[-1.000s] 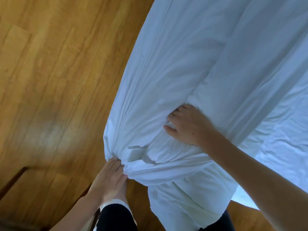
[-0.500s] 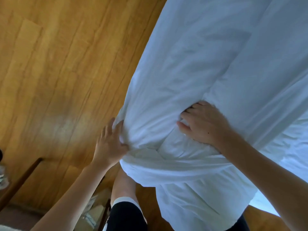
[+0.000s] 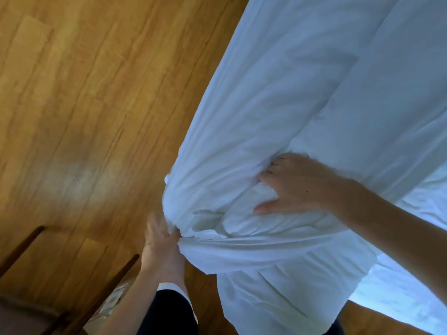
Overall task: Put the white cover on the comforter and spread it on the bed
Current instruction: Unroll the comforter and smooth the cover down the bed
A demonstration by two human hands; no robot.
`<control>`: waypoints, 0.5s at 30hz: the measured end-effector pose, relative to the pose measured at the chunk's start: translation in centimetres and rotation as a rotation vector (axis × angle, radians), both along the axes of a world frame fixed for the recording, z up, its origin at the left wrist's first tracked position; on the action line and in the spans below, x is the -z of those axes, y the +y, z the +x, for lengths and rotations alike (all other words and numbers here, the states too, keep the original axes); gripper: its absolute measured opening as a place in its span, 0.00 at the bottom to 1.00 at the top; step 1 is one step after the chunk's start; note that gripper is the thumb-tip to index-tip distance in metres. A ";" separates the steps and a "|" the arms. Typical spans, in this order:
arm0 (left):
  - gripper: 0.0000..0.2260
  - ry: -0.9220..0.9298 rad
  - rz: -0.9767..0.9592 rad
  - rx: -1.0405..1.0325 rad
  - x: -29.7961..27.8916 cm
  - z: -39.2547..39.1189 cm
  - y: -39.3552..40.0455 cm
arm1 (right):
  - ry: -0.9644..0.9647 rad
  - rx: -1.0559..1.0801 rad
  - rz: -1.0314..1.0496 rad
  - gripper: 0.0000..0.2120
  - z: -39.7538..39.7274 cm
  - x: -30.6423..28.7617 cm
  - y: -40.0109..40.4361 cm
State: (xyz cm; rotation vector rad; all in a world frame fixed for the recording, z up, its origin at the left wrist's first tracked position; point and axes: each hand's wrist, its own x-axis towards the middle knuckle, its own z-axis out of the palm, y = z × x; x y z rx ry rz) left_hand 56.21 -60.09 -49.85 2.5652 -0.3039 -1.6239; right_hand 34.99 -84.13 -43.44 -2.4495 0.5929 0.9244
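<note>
The white cover (image 3: pixel 278 105) wraps the bulky comforter and stretches from the upper right down to the lower middle. Its loose open end (image 3: pixel 278 291) hangs below a gathered band of cloth. My left hand (image 3: pixel 162 243) grips that gathered cloth at the left corner of the bundle. My right hand (image 3: pixel 297 187) presses on top of the bundle, fingers dug into a fold and thumb spread out. The comforter itself is hidden inside the cover.
Wooden floor (image 3: pixel 84 117) fills the left half. Dark wooden furniture legs (image 3: pixel 106 288) stand at the lower left, near my left forearm. My leg in dark shorts (image 3: pixel 169 313) is below the bundle. The white bed sheet (image 3: pixel 411 274) lies at the right.
My left hand dropped from the bundle's side to the lower corner and took hold of the gathered cloth. My right hand stayed on top, its thumb now spread wider.
</note>
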 end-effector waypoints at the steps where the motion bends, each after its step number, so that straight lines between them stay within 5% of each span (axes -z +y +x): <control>1: 0.31 -0.161 -0.057 0.163 -0.2 0.3 0.5 | 0.009 -0.004 0.015 0.43 -0.1 -0.6 0.0; 3: 0.24 -0.438 -0.377 0.573 -0.6 0.0 0.7 | 0.010 -0.026 0.019 0.42 -0.1 -1.7 0.5; 6: 0.09 -0.244 -0.887 0.787 -1.5 -0.7 -0.7 | 0.041 -0.062 -0.027 0.39 -0.5 -2.7 1.4; 10: 0.10 0.157 -0.929 0.922 -4.4 -2.7 -1.9 | -0.086 -0.003 -0.169 0.28 -2.2 -3.5 2.9; 15: 0.17 0.097 -0.950 0.897 -6.0 -3.4 -0.9 | -0.549 0.120 -0.461 0.26 -3.6 -5.2 3.4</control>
